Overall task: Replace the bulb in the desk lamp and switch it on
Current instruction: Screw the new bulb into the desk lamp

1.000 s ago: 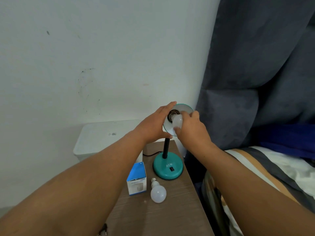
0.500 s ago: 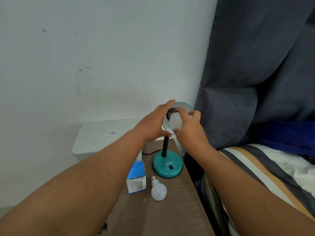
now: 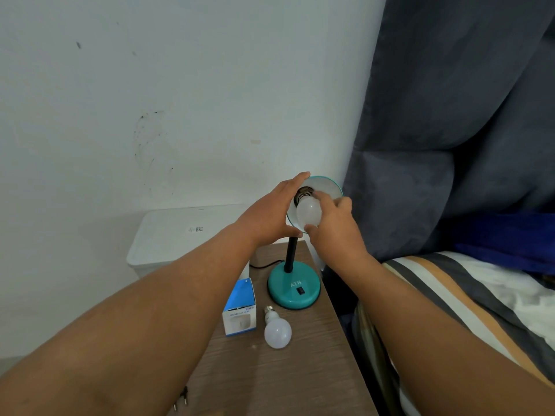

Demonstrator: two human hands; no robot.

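Wooden bedside table (image 3: 279, 382) set against a pale wall, a dark curtain (image 3: 450, 115) and a striped bed to its right. On it stands a teal desk lamp (image 3: 293, 291), its shade (image 3: 330, 187) tilted toward the viewer. The left hand (image 3: 267, 214) cups the shade's left rim, fingers curled around the edge to steady it. The right hand (image 3: 333, 229) grips a white bulb (image 3: 309, 210) with fingertips and thumb; the bulb's metal thread sits at the mouth of the socket (image 3: 303, 193), though how deeply it is seated cannot be told. A second bulb (image 3: 277, 331) lies on the table beside a blue-and-white box (image 3: 240, 309), just in front of the lamp base. Judged step: screwing the bulb in. The next move probably calls for further twisting until snug, then pressing the black switch (image 3: 299, 291) on the base; a plug (image 3: 181, 399) lying at the table's near edge suggests the lamp may also need plugging in.
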